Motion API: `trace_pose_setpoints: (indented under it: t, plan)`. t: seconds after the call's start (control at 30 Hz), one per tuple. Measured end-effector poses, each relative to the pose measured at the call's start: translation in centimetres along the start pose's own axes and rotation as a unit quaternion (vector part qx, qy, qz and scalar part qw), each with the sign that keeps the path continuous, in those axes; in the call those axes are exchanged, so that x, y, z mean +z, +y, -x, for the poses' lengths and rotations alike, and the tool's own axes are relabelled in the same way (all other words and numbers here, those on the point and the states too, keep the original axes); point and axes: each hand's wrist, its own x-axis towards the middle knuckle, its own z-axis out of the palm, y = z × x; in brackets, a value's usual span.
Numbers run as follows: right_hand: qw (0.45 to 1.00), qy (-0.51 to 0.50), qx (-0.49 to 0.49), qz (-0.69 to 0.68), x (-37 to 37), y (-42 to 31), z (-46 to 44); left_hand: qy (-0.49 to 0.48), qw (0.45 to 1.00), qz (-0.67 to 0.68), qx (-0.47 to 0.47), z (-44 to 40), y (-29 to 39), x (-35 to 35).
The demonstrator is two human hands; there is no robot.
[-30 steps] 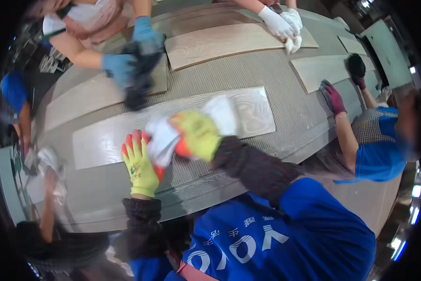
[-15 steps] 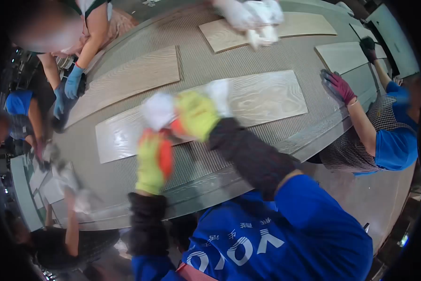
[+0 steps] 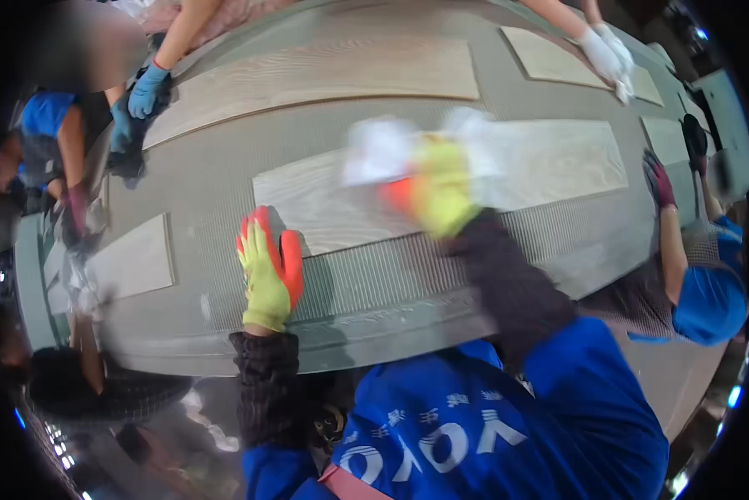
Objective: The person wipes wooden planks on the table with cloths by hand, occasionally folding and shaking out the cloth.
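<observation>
A pale wood-grain plank point(image 3: 549, 162) lies in front of me on the ribbed conveyor. My right hand point(image 3: 443, 185), in a yellow and orange glove, is closed on a white cloth point(image 3: 380, 150) pressed on the plank; the cloth shows on both sides of the hand and is blurred. My left hand point(image 3: 268, 271), gloved alike, lies with fingers stretched out at the plank's lower left corner and holds nothing.
Another plank point(image 3: 316, 75) lies across the belt, by a co-worker's blue-gloved hand point(image 3: 147, 90). A white-gloved hand point(image 3: 608, 58) is at a plank point(image 3: 549, 60) at the back right. More co-workers stand left and right. A plank point(image 3: 132, 257) lies at left.
The planks have shifted to the right in view. My right hand and the cloth have moved right along the plank. My left hand, blurred before, now lies spread at the plank's corner.
</observation>
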Motion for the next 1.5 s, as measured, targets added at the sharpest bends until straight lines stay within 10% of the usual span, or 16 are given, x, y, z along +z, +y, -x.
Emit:
trace_pose_setpoints:
  t: [0.07, 0.13, 0.2, 0.3, 0.4, 0.53, 0.6, 0.67, 0.77, 0.83, 0.9, 1.0, 1.13, 1.37, 1.43, 1.5]
  plan:
    - [0.966, -0.176, -0.128, -0.14, -0.7, -11.6, -3.5, -0.005, 1.0, 0.01, 0.028, -0.7, 0.9, 0.5]
    - [0.856, 0.08, -0.012, -0.51, 2.5, -13.9, -2.8, -0.032, 0.983, 0.176, -0.028, 0.7, -2.5, 2.9]
    - [0.946, -0.226, -0.078, -0.219, -0.7, -9.1, -2.4, -0.062, 0.966, 0.243, -0.061, 2.2, -1.5, 3.1]
    - [0.995, 0.078, -0.025, -0.062, -4.3, 8.7, 3.1, -0.006, 0.999, 0.003, 0.037, 0.0, 5.1, 2.1]
    - [0.94, 0.078, 0.258, -0.21, -9.9, 22.2, 5.6, -0.02, 0.996, 0.002, 0.085, -0.9, 3.7, 1.0]
    - [0.919, 0.2, 0.205, -0.271, -2.5, 10.8, 5.7, -0.033, 0.992, -0.023, 0.119, -1.5, 8.5, 1.7]
    - [0.992, 0.08, 0.066, -0.077, -1.3, -2.3, 3.4, -0.078, 0.985, -0.021, 0.153, 0.1, 7.0, 3.6]
    - [0.981, -0.019, 0.022, -0.194, -1.4, -3.6, 2.3, -0.162, 0.966, -0.008, 0.203, 0.9, 6.9, 4.8]
    - [0.996, 0.076, -0.046, -0.024, -8.0, 0.4, 0.0, -0.099, 0.97, 0.005, 0.223, -1.7, 11.5, 0.2]
    - [0.946, 0.071, 0.217, -0.232, -8.6, 16.4, -0.1, -0.075, 0.969, 0.018, 0.236, -2.9, 14.4, 0.8]
    - [0.911, 0.032, 0.372, -0.174, -11.5, 17.9, -2.6, -0.079, 0.963, 0.034, 0.254, -3.5, 17.0, 2.0]
    - [0.967, -0.051, 0.219, -0.121, -7.4, 11.4, -5.9, -0.109, 0.941, 0.108, 0.302, -5.2, 18.6, 1.6]
    - [0.848, 0.055, 0.103, -0.516, -5.0, -1.4, -5.3, -0.178, 0.862, 0.331, 0.341, 0.6, 14.4, -2.5]
    - [0.961, -0.186, 0.154, -0.132, -6.8, -9.5, -6.9, 0.136, 0.986, -0.029, 0.093, -0.9, -10.2, -14.1]
    - [0.994, 0.039, -0.106, 0.005, -3.3, -7.3, -4.6, 0.133, 0.975, -0.169, 0.054, -2.5, -15.3, -14.2]
    - [0.997, 0.029, -0.072, 0.015, -2.1, -10.3, -4.6, 0.078, 0.98, -0.182, 0.014, -2.1, -18.2, -13.1]
